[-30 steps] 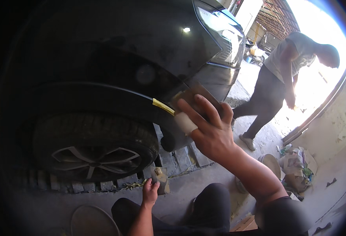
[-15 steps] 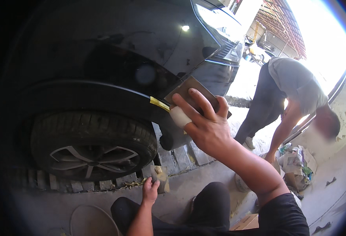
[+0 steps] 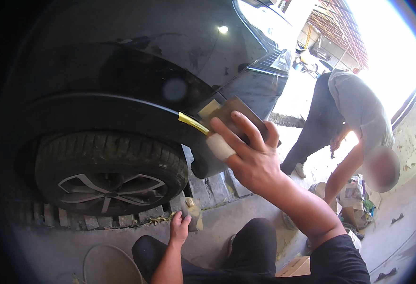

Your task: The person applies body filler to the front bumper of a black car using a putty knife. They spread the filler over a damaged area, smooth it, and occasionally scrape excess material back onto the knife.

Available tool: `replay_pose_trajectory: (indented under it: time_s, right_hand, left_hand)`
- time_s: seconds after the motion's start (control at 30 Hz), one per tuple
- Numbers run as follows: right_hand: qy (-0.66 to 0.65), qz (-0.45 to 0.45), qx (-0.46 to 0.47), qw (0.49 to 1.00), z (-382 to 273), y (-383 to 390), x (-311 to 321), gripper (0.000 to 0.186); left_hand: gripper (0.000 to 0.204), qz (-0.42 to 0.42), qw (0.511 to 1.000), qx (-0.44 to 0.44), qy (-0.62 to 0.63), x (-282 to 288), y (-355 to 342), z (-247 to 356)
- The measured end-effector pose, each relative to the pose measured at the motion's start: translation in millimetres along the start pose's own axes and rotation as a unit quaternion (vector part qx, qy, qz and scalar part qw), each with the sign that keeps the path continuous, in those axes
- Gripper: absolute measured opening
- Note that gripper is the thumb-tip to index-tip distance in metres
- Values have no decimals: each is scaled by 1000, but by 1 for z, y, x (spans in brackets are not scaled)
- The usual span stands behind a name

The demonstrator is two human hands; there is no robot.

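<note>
My right hand point(image 3: 255, 149) presses a flat rectangular putty spreader point(image 3: 238, 116) against the corner of a dark car's bumper point(image 3: 253, 92), fingers spread over its face. White wrapping point(image 3: 219, 146) covers its thumb. A pale yellow putty patch point(image 3: 210, 109) shows on the panel beside the spreader's left edge. Yellow masking tape point(image 3: 192, 123) runs along the wheel arch edge, ending near my thumb. Lower down, my left hand point(image 3: 179, 229) grips a small flat plate point(image 3: 196, 222) by its edge, with a dab of putty point(image 3: 190, 204) on it.
The car's wheel point(image 3: 108, 177) stands left, beside a row of blocks point(image 3: 212, 191) on the floor. A round tub point(image 3: 111, 265) sits at the lower left. On the right a person point(image 3: 354, 109) bends over a bucket point(image 3: 317, 190) and crumpled paper point(image 3: 354, 194). A cardboard box point(image 3: 295, 267) lies near my right leg.
My right hand and the spreader have shifted slightly right, uncovering the yellow putty patch. My left hand stays nearly still. The other person's head has moved left and lower.
</note>
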State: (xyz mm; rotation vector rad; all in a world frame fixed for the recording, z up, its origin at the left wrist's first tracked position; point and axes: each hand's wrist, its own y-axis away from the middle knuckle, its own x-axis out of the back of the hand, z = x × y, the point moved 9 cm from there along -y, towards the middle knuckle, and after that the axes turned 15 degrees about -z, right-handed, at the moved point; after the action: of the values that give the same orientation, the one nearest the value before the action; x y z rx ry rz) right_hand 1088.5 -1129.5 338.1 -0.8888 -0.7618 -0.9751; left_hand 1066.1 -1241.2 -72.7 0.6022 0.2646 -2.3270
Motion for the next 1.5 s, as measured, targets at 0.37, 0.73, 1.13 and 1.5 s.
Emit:
replay_pose_trajectory:
  time_s: [0.37,0.73,1.13,1.5]
  right_hand:
    - [37,47,-20,998,0,1,0,30]
    - [49,34,-10,998,3,-11,-6,31]
    - [52,36,-24,998,15,10,-35,44]
    - [29,40,-5,999,0,-1,-7,32]
  left_hand:
    - [17,0,1000,-1,-22,1,0,7]
    - [12,18,999,6,-40,5,1,6]
    - [11,3,999,8,-33,2,1,7]
    - [11,3,999,21,-31,-1,-1,1]
